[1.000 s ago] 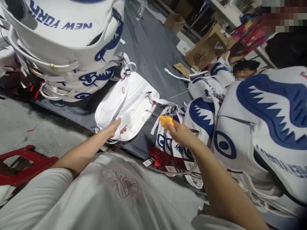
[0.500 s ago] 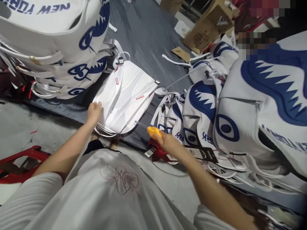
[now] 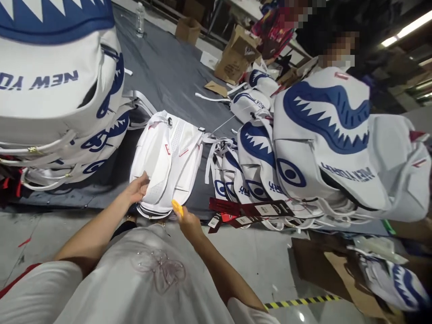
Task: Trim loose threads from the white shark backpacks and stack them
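Centre frame: left hand grips white backpack edge; right hand, just below, pinches yellow tool.

You have two hands in view, one white backpack lying back-up at 12 o'clock, one yellow tool, one water bottle at 11 o'clock, and three cardboard boxes toward 1 o'clock.

White backpack, yellow tool, grey mat (stacked bags blue-toothed).
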`<state>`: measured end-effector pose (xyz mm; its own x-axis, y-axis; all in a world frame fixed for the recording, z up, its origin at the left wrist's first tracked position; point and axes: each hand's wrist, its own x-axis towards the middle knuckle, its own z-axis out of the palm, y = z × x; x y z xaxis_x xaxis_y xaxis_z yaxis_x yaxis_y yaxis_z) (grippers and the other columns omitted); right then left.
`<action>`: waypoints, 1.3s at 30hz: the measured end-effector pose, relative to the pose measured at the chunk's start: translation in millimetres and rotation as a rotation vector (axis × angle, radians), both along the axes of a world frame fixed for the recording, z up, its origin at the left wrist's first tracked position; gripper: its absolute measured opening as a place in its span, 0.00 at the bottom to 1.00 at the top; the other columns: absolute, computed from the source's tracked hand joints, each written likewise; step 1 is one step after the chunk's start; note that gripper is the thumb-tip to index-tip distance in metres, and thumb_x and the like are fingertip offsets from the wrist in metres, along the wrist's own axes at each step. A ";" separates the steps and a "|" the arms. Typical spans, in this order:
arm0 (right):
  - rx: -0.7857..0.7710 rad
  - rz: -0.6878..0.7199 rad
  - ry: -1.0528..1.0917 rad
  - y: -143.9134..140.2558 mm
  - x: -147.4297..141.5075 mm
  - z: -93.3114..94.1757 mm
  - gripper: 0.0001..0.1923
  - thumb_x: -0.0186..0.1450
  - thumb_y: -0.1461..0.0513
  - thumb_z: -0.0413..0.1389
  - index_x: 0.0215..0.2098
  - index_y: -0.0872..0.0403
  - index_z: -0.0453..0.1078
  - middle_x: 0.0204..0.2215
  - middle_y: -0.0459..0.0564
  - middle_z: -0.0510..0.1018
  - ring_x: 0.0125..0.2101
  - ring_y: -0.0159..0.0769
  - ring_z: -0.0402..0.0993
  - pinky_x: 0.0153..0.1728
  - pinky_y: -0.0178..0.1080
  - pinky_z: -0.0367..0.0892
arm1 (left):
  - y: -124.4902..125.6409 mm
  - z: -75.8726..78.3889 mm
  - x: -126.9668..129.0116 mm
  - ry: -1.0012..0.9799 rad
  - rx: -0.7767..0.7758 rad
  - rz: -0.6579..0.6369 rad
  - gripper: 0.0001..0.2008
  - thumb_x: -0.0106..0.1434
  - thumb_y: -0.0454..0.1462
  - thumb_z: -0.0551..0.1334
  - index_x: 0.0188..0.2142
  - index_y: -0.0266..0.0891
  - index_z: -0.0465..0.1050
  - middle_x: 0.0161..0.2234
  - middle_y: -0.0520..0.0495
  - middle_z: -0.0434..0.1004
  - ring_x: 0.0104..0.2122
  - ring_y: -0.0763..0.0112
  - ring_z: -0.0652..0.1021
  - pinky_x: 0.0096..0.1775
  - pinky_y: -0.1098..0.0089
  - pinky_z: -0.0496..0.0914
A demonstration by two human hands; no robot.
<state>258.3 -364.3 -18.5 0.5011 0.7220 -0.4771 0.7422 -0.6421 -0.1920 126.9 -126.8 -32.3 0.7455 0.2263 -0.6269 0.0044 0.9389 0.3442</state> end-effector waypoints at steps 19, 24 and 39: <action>0.019 -0.347 -0.140 -1.3 -7.0 -23.5 0.17 0.77 0.55 0.44 0.52 0.58 0.67 0.34 0.55 0.80 0.35 0.41 0.79 0.29 0.35 0.58 | 18.0 -6.1 17.6 -0.219 0.129 -0.101 0.36 0.70 0.56 0.53 0.64 0.30 0.63 0.51 0.31 0.78 0.53 0.48 0.78 0.60 0.49 0.67; 0.023 -0.417 -0.030 -6.4 -15.7 -19.5 0.17 0.77 0.57 0.42 0.53 0.57 0.67 0.37 0.55 0.81 0.39 0.43 0.79 0.32 0.36 0.60 | 14.5 -2.5 21.9 -0.213 0.116 -0.046 0.36 0.70 0.57 0.52 0.64 0.30 0.63 0.50 0.30 0.79 0.52 0.48 0.78 0.58 0.48 0.68; -0.133 -0.306 0.101 -39.4 -84.2 -0.2 0.17 0.78 0.54 0.43 0.51 0.56 0.66 0.38 0.55 0.82 0.39 0.44 0.80 0.31 0.36 0.59 | -0.5 17.1 20.7 0.007 0.381 -0.159 0.35 0.66 0.56 0.58 0.60 0.31 0.66 0.52 0.31 0.77 0.57 0.44 0.74 0.59 0.47 0.66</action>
